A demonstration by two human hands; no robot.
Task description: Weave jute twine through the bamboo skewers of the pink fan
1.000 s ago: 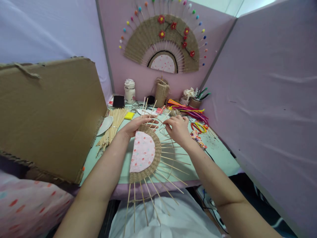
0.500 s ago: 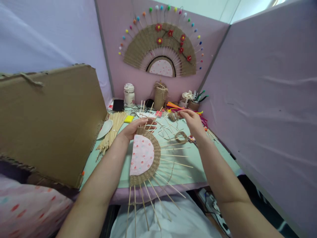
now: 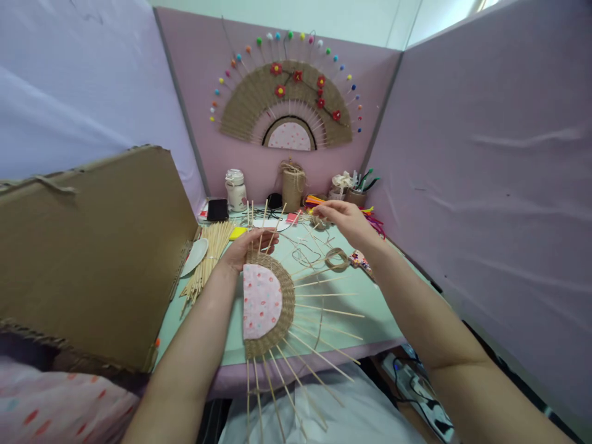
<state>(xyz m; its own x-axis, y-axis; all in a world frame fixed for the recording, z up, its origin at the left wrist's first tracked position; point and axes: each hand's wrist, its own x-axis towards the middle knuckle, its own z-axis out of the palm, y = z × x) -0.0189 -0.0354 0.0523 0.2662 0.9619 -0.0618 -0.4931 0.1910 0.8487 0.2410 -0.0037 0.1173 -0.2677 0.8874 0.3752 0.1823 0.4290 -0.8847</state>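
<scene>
A half-made fan lies on the pale green table: a pink spotted half-disc ringed with woven jute, thin wooden sticks fanning out from it. My left hand grips its top edge, fingers curled round the sticks. My right hand is raised further back and to the right, fingers pinched on a strand of jute twine that runs back to the weave. A loose coil of twine lies beside the fan.
A large cardboard sheet leans at the left. A bundle of sticks and a white dish lie beside it. Jars, a twine spool, pipe cleaners and a finished fan on the pink wall fill the back.
My right hand has drawn away from the weave, up and to the right, pulling the twine out. My left hand stays on the fan's top edge. The view has tilted upward.
</scene>
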